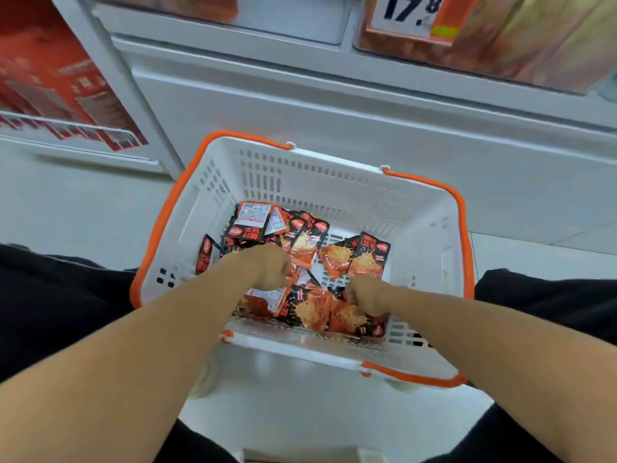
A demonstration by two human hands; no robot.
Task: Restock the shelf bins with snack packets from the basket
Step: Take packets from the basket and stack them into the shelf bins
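Note:
A white plastic basket with orange handles sits on the floor in front of me. Several red-and-black snack packets lie loose on its bottom. Both of my hands reach down into it. My left hand has its fingers curled round packets in the middle of the pile. My right hand grips packets near the basket's near wall. The fingertips of both hands are hidden among the packets.
White shelving rises just behind the basket. Clear shelf bins with reddish packets and an orange price tag hang at the top. Red boxes stand on a lower shelf at left. My dark-clothed knees flank the basket.

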